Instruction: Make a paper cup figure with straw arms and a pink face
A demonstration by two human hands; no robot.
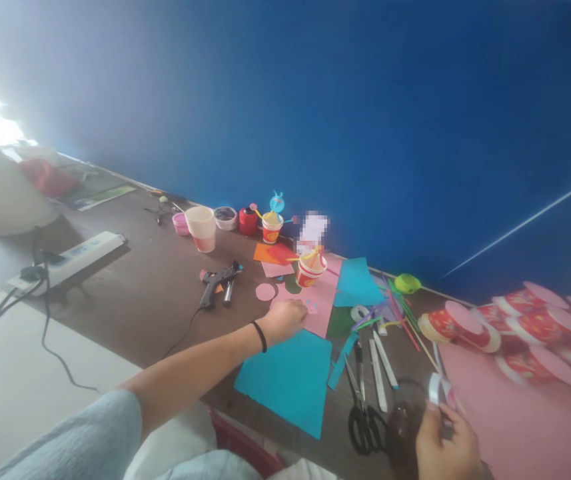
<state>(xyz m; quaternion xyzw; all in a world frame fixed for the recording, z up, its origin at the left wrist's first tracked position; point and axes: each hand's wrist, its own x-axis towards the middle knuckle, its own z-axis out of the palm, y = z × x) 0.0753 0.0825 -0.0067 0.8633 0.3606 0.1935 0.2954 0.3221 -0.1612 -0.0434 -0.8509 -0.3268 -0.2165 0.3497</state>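
Observation:
My left hand (285, 321), with a black band at the wrist, rests over a pink paper sheet (332, 277). Its fingers are bent together beside tiny blue bits on the sheet; whatever is between the fingertips is hidden. At the lower right, my right hand (448, 443) pinches a white roll of tape (434, 389). A large blue sheet (288, 383) lies just below the left hand. Beyond that hand stands a red and white paper cup (311, 269) with yellow strips. A pink paper disc (266, 292) lies left of it.
Black-handled scissors (365, 427) and white strips (378, 373) lie between my hands. Several red cups with pink discs (535, 327) lie at the right. A glue gun (215, 285), a stack of cups (200, 230) and a power strip (82, 257) are on the left. A blue wall (365, 120) borders the table.

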